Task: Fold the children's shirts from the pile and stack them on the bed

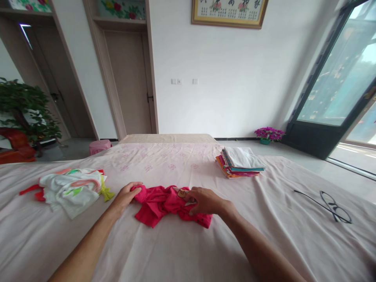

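A crumpled red garment [160,201] with a small printed figure lies in front of me on the pale pink cloth [164,254]. Its left end is between the thumb and fingers of my left hand [127,197]. My right hand [205,201] is closed on the fabric at the right, beside the print, with its fingers bent into the folds. The garment is bunched, so its full shape is hidden. To the left of it is a loose heap of white, red and yellow clothes [73,190].
A neat stack of folded clothes [241,162], white on top, sits beyond my right hand. Black-framed glasses [331,205] rest at the far right with one temple stretched out. Behind the cloth-covered surface are a pink stool [100,146] and a pot of purple flowers [268,134].
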`<action>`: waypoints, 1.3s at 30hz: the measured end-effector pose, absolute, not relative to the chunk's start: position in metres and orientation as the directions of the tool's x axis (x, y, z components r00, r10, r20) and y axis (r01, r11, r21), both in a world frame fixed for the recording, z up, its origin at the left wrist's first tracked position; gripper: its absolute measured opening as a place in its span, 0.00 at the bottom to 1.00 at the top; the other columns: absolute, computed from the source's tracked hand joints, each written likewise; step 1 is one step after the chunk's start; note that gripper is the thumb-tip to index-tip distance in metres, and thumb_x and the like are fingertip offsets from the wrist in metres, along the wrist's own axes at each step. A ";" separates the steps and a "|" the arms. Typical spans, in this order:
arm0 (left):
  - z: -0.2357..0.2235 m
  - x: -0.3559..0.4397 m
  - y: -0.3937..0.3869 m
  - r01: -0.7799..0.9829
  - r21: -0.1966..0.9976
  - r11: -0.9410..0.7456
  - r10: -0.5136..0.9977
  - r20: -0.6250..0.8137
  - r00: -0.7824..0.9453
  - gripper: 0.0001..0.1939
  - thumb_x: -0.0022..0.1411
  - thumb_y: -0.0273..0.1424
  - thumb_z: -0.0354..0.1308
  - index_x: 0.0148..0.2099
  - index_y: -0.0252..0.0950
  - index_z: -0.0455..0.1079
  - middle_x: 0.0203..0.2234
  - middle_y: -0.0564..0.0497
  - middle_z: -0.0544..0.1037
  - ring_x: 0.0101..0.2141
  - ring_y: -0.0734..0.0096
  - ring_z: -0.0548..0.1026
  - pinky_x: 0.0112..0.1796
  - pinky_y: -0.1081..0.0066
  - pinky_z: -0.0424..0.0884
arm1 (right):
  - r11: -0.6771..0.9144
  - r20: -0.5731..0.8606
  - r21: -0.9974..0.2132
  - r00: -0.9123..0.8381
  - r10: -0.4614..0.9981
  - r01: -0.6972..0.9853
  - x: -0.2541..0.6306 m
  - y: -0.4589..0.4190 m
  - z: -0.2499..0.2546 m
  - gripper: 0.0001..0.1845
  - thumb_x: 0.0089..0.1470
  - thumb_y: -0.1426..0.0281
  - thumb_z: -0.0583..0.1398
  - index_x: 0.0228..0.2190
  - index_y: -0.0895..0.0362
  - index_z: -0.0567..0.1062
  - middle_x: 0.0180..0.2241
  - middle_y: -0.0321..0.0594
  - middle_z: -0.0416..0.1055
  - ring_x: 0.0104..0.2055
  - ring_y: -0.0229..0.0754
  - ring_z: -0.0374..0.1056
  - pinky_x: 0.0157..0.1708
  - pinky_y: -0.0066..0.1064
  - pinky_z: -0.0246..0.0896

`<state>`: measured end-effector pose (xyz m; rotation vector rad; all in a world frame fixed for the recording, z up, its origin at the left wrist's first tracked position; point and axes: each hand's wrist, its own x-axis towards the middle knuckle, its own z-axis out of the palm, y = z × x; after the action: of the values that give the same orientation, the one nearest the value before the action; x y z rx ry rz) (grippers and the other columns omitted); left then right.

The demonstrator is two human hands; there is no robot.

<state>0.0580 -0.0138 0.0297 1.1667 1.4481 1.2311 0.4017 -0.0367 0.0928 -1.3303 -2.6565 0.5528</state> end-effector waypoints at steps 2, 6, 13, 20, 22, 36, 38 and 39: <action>0.031 0.062 -0.014 0.031 0.999 0.014 0.978 -0.007 -0.208 0.26 0.43 0.42 0.67 0.43 0.32 0.72 0.31 0.49 0.79 0.30 0.70 0.75 0.27 0.75 0.67 | 0.527 0.001 -0.309 -0.554 0.833 0.792 0.397 -0.038 0.088 0.12 0.49 0.67 0.61 0.38 0.52 0.79 0.38 0.40 0.75 0.39 0.43 0.69 0.34 0.28 0.55; 0.041 0.053 -0.009 -0.221 0.965 -0.139 0.917 0.041 -0.397 0.23 0.42 0.38 0.69 0.41 0.35 0.72 0.27 0.55 0.77 0.25 0.77 0.71 0.24 0.79 0.65 | 0.417 0.133 -0.647 -0.444 0.886 0.638 0.405 -0.027 0.085 0.07 0.49 0.70 0.59 0.30 0.56 0.77 0.31 0.38 0.74 0.32 0.38 0.67 0.31 0.26 0.55; 0.051 0.044 -0.006 -0.411 0.903 -0.125 0.924 -0.045 -0.380 0.14 0.47 0.22 0.64 0.39 0.33 0.73 0.28 0.53 0.78 0.24 0.78 0.74 0.24 0.80 0.69 | -0.030 -0.034 -0.996 0.043 0.998 -0.089 0.433 0.005 0.068 0.12 0.42 0.63 0.63 0.28 0.56 0.70 0.22 0.32 0.67 0.21 0.34 0.60 0.21 0.24 0.52; 0.028 0.061 -0.009 -0.346 0.938 -0.023 0.954 -0.084 -0.288 0.21 0.43 0.17 0.62 0.43 0.33 0.71 0.31 0.50 0.78 0.32 0.73 0.78 0.37 0.75 0.75 | 0.268 0.370 -0.779 0.070 0.926 0.567 0.422 -0.001 0.050 0.10 0.47 0.70 0.57 0.33 0.55 0.76 0.32 0.37 0.74 0.30 0.38 0.66 0.33 0.31 0.61; 0.021 0.059 -0.006 -0.187 0.981 -0.054 0.947 -0.009 -0.322 0.22 0.43 0.22 0.64 0.45 0.33 0.71 0.33 0.50 0.78 0.32 0.72 0.77 0.37 0.72 0.75 | 0.381 0.380 -0.673 -0.145 0.913 0.634 0.414 -0.010 0.060 0.10 0.48 0.71 0.57 0.33 0.55 0.77 0.30 0.36 0.73 0.30 0.38 0.66 0.33 0.30 0.61; -0.002 0.076 -0.006 0.619 0.706 -0.345 0.869 0.490 -0.075 0.20 0.53 0.27 0.51 0.48 0.35 0.72 0.47 0.44 0.74 0.47 0.63 0.73 0.45 0.64 0.74 | 0.247 0.263 -0.892 -0.010 0.965 0.379 0.386 -0.021 0.058 0.08 0.57 0.66 0.54 0.29 0.55 0.70 0.23 0.35 0.70 0.24 0.37 0.67 0.23 0.26 0.58; -0.002 0.069 -0.005 0.698 0.647 -0.305 0.852 0.513 -0.104 0.20 0.52 0.24 0.49 0.46 0.36 0.73 0.45 0.45 0.74 0.46 0.63 0.74 0.46 0.64 0.73 | 0.088 0.092 -0.995 0.090 0.992 0.038 0.391 -0.013 0.063 0.07 0.56 0.65 0.54 0.29 0.55 0.67 0.20 0.32 0.69 0.19 0.35 0.65 0.15 0.23 0.51; -0.002 0.066 -0.005 0.735 0.616 -0.285 0.844 0.524 -0.112 0.19 0.52 0.23 0.49 0.45 0.36 0.73 0.43 0.45 0.75 0.45 0.63 0.74 0.47 0.64 0.72 | 0.032 0.018 -0.990 0.106 0.994 -0.134 0.395 -0.009 0.065 0.05 0.55 0.67 0.55 0.29 0.55 0.67 0.20 0.33 0.69 0.18 0.35 0.66 0.13 0.21 0.49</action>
<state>0.0658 -0.0051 -0.0016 2.0076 1.7992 1.3605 0.3949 -0.0087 0.0647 -1.1388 -1.0453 1.1756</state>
